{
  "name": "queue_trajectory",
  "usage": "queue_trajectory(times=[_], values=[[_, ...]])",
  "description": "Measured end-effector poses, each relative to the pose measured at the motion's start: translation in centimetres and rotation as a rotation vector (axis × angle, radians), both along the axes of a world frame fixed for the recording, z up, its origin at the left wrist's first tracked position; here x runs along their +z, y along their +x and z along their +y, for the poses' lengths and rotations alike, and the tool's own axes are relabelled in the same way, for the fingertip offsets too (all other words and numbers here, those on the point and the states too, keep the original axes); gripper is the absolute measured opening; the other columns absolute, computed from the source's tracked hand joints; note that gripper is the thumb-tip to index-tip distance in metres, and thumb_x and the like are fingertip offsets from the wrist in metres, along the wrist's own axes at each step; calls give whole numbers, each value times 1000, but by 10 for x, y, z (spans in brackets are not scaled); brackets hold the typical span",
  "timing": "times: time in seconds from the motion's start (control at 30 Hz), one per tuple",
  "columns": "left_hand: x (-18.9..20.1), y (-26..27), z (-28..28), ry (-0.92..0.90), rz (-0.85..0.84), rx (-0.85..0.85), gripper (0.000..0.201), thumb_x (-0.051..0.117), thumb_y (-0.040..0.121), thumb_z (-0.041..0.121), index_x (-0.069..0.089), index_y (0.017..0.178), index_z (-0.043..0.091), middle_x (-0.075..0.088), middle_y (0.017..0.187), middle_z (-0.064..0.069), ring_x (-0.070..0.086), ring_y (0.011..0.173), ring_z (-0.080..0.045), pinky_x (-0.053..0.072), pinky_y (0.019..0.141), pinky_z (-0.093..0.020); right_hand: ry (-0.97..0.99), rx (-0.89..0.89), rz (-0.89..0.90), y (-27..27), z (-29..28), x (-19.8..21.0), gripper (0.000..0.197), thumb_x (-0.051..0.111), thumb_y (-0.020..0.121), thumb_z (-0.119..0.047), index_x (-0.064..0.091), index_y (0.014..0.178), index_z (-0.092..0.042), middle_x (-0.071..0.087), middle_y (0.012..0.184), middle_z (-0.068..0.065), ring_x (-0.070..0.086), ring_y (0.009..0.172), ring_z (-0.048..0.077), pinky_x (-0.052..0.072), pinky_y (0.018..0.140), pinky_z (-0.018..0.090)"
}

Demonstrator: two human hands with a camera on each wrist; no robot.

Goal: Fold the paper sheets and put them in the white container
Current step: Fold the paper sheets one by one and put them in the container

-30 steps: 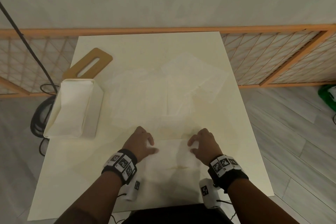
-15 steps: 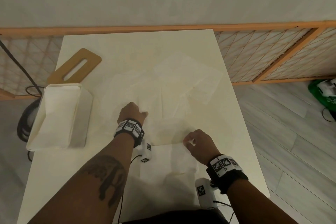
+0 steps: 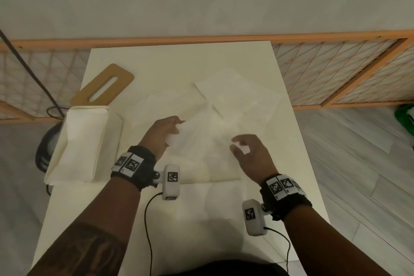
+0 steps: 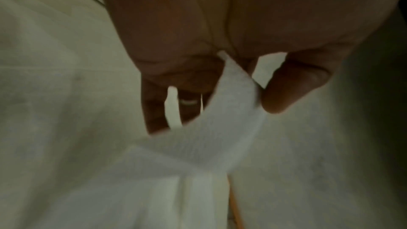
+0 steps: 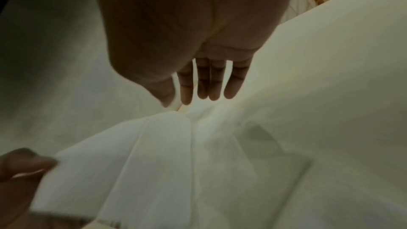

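Note:
My left hand pinches the corner of a thin white paper sheet and holds it lifted over the middle of the table. In the left wrist view the thumb and fingers of the left hand squeeze the sheet. My right hand hovers open at the sheet's right side, holding nothing; its fingers are straight above the sheet. More loose sheets lie overlapped farther back. A folded sheet lies flat near the front edge. The white container stands at the left with folded paper inside.
A wooden board with a slot lies at the back left of the white table. An orange lattice screen runs behind the table. A black cable hangs at the left. A green object sits on the floor at the right.
My left hand left the folded sheet, reached to the pile and lifted a sheet by its corner. My right hand let go of the folded sheet and rose toward the lifted one.

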State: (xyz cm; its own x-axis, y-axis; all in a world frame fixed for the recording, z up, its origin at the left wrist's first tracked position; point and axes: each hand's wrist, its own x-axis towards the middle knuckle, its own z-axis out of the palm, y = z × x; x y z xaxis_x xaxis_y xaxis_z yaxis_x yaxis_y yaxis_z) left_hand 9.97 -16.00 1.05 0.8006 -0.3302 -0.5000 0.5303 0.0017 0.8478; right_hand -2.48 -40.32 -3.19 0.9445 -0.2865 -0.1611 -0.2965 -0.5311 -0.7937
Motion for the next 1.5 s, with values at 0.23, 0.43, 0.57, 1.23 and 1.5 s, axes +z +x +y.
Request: queue_trajectory(times=[0.23,0.43,0.57,1.23,1.5], values=[[38,-7,11,-266,237,-124,53,80,23,20,55,68,8,48,66,-7,50,57,-24,45,52,-23,484,91,189,35,10,30,88,67,77,-73,39,149,-30,47,147,-13,43,137,5,36,103,24],[38,-17,26,-223,440,-51,21,69,74,24,67,82,5,63,82,-16,66,81,-38,57,78,-35,714,152,344,27,11,23,58,81,80,-49,71,111,-2,73,114,17,66,104,28,47,105,48],[18,-37,31,-224,428,73,61,58,96,52,66,120,-3,72,115,-22,72,102,-34,58,87,-39,825,-65,291,13,10,25,37,76,89,-32,66,103,1,72,94,16,67,77,24,59,70,34],[-12,-41,40,291,-258,-177,22,72,92,14,79,108,27,77,110,-3,71,109,-28,52,101,-56,912,-28,405,3,-14,32,27,65,96,-11,66,122,-5,73,119,12,72,106,26,59,93,38],[-4,-35,47,412,-380,-251,37,74,86,7,79,98,41,79,102,5,72,104,-19,54,100,-48,898,-50,230,2,-10,27,16,65,91,4,70,103,-3,74,107,17,72,96,32,61,82,38]])
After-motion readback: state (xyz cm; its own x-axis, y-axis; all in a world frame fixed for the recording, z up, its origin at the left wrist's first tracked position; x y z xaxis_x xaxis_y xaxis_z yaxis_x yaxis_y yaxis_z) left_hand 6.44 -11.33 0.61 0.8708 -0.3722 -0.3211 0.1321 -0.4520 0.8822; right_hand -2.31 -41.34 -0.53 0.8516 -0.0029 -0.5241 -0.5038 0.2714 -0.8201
